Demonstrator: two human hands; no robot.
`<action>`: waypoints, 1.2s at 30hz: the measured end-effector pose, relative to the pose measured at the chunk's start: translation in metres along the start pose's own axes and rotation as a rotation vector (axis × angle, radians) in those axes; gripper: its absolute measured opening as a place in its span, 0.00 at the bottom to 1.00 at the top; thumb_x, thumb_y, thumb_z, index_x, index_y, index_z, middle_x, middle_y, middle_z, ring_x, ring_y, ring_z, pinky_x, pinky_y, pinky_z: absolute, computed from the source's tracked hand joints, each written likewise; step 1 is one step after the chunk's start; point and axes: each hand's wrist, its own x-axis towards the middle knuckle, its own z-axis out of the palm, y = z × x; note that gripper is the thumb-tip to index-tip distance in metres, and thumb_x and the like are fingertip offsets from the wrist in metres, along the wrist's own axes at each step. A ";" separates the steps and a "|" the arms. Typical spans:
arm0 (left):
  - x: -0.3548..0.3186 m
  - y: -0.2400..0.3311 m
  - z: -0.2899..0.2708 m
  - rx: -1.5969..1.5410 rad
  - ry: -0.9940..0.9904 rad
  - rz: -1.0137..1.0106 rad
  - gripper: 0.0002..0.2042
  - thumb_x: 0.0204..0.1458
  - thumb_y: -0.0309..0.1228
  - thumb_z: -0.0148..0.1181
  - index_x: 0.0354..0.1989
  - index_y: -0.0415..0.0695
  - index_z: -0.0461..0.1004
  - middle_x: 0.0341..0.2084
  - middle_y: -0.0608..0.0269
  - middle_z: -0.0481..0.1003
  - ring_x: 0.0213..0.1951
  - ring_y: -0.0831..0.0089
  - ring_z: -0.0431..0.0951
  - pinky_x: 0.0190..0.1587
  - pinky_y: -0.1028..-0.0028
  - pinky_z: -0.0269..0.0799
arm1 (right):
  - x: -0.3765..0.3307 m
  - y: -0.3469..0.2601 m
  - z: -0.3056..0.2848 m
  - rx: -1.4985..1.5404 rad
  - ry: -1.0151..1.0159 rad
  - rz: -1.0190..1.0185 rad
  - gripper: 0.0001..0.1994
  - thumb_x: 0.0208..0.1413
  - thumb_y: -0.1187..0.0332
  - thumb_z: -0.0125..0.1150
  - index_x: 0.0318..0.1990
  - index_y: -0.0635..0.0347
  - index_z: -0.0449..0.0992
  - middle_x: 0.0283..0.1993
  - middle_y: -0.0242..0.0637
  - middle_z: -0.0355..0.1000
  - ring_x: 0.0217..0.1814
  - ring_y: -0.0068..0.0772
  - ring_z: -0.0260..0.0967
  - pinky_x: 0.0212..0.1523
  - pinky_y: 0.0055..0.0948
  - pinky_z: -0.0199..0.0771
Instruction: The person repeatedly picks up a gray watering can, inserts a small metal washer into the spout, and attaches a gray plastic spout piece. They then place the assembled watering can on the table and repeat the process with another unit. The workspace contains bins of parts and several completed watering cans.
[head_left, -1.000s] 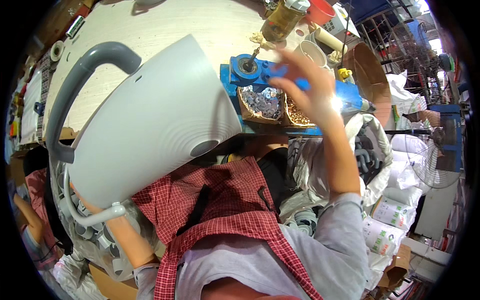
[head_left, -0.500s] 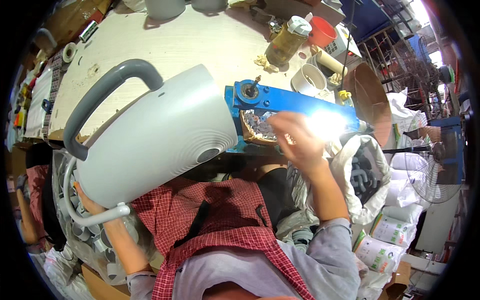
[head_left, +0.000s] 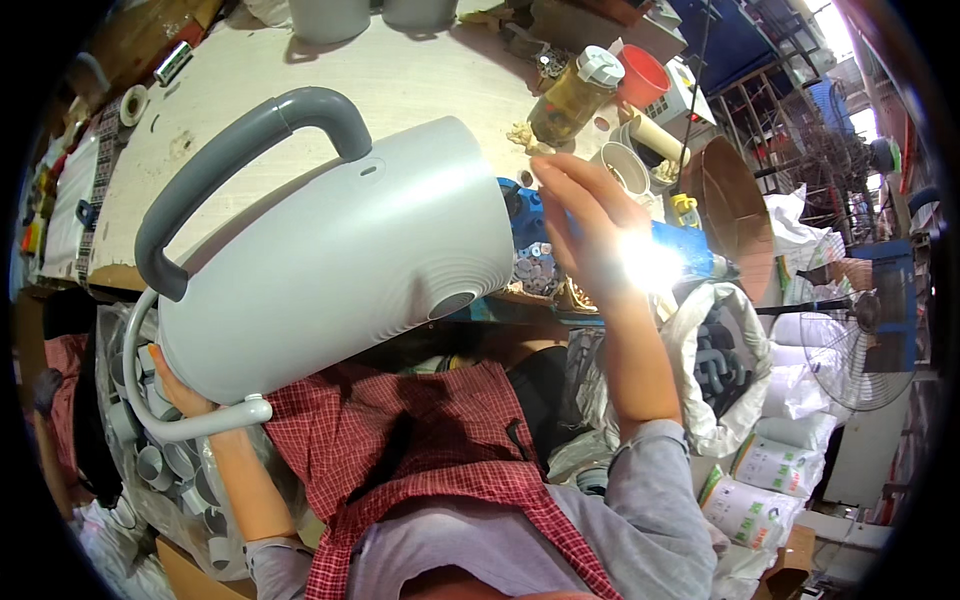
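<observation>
A large light grey plastic jug [head_left: 330,260] lies tilted on its side, with a dark grey side handle [head_left: 225,165] and a thin light grey bail handle [head_left: 130,375]. My left hand [head_left: 183,385] holds its lower left end, partly hidden by the jug. The jug's right end overlaps a blue metal fixture [head_left: 675,245] at the table edge; whether the fixture reaches inside cannot be seen. Above the fixture, my right hand [head_left: 595,225] is raised, fingers and thumb curved toward each other; anything pinched there is too small to make out. Below it sits a box of small washers [head_left: 537,268].
A bright lamp [head_left: 650,262] shines beside my right wrist. A lidded jar [head_left: 575,95], a red cup [head_left: 643,75] and a white cup [head_left: 622,165] stand behind the fixture. Sacks with grey parts [head_left: 720,365] flank me. A fan [head_left: 865,340] is at right; a person's arm [head_left: 50,440] shows at far left.
The jug has shifted right, its end now covering the near part of the blue fixture. My right hand has risen from the washer box. My left hand keeps hold of the jug.
</observation>
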 end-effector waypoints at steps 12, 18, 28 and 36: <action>0.005 -0.029 0.078 0.177 -0.212 0.204 0.26 0.61 0.49 0.47 0.37 0.33 0.75 0.30 0.55 0.78 0.31 0.72 0.79 0.32 0.76 0.75 | -0.057 -0.004 -0.033 0.514 0.021 0.707 0.09 0.48 0.76 0.65 0.37 0.69 0.76 0.33 0.38 0.72 0.32 0.25 0.72 0.34 0.21 0.73; 0.004 -0.039 0.089 0.174 -0.225 0.173 0.26 0.61 0.49 0.47 0.38 0.31 0.75 0.29 0.55 0.78 0.29 0.72 0.78 0.31 0.76 0.74 | -0.068 0.007 -0.033 0.499 -0.033 0.735 0.08 0.47 0.76 0.65 0.35 0.69 0.76 0.32 0.37 0.71 0.30 0.24 0.71 0.33 0.21 0.71; 0.018 -0.036 0.079 0.519 -0.233 0.208 0.27 0.64 0.50 0.37 0.35 0.36 0.75 0.24 0.60 0.77 0.26 0.75 0.77 0.27 0.76 0.73 | 0.021 0.004 -0.031 0.545 -0.020 0.437 0.22 0.51 0.73 0.60 0.56 0.65 0.69 0.53 0.45 0.70 0.53 0.37 0.69 0.53 0.32 0.67; 0.018 -0.034 0.087 0.331 -0.223 0.254 0.26 0.62 0.50 0.44 0.30 0.35 0.74 0.24 0.59 0.77 0.26 0.74 0.77 0.26 0.76 0.72 | 0.031 0.012 0.008 1.073 -0.137 0.749 0.19 0.54 0.72 0.62 0.53 0.67 0.71 0.44 0.37 0.74 0.44 0.24 0.72 0.47 0.22 0.75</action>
